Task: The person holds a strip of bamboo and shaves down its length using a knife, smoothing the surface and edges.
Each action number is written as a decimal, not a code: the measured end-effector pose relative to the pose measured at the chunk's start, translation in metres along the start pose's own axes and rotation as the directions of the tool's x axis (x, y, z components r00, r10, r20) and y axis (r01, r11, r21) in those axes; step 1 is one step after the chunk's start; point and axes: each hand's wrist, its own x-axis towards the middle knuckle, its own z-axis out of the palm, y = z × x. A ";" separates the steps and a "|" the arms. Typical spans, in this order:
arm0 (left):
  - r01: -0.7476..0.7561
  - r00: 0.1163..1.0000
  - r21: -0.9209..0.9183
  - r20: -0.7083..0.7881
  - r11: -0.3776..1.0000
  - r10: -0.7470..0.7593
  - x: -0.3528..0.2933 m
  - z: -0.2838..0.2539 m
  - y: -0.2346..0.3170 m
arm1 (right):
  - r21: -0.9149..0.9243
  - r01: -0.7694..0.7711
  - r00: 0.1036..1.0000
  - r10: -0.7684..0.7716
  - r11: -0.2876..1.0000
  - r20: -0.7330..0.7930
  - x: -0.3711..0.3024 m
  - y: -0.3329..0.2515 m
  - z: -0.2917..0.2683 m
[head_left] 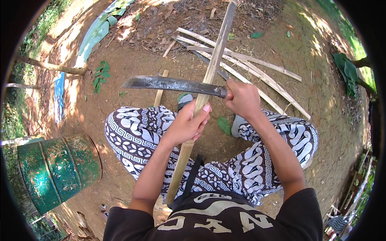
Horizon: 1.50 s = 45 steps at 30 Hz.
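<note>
My left hand is wrapped round a long split bamboo strip, which runs from my lap up and away to the top of the view. In my right hand is the handle of a machete. Its dark, worn blade points left and lies across the bamboo, just beyond my left hand. Whether the edge bites into the bamboo cannot be seen. My patterned trouser legs are spread to both sides, with the near end of the bamboo between them.
Several split bamboo strips lie crossed on the dirt ahead to the right. A short bamboo piece is beyond my left knee. On the left is a rusty green drum; a banana leaf lies farther off. Wood chips litter the far ground.
</note>
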 end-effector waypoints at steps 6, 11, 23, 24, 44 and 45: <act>-0.124 0.989 0.211 -0.052 0.970 0.138 0.002 0.001 -0.018 | -0.030 0.040 0.999 -0.041 0.999 -0.017 -0.002 0.006 0.009; -0.121 0.988 0.236 -0.068 0.964 0.140 0.002 0.002 -0.018 | -0.090 0.019 0.998 -0.025 0.996 -0.065 0.004 0.033 0.020; -0.004 0.998 -0.007 -0.058 1.000 0.003 0.003 0.006 -0.009 | -0.024 -0.080 0.996 0.081 0.996 0.046 -0.002 0.021 0.009; -0.016 0.997 0.009 -0.078 1.000 0.017 0.002 0.004 -0.009 | -0.049 -0.035 0.998 0.037 0.998 0.057 -0.001 0.016 0.011; 0.031 0.999 0.144 0.036 0.989 -0.036 -0.011 0.007 -0.018 | -0.146 -0.440 0.885 0.401 0.886 -0.237 0.024 0.110 0.005; 0.054 0.996 0.141 0.066 0.989 -0.064 -0.016 0.004 -0.020 | -0.119 -0.497 0.851 0.456 0.859 -0.262 0.024 0.121 -0.004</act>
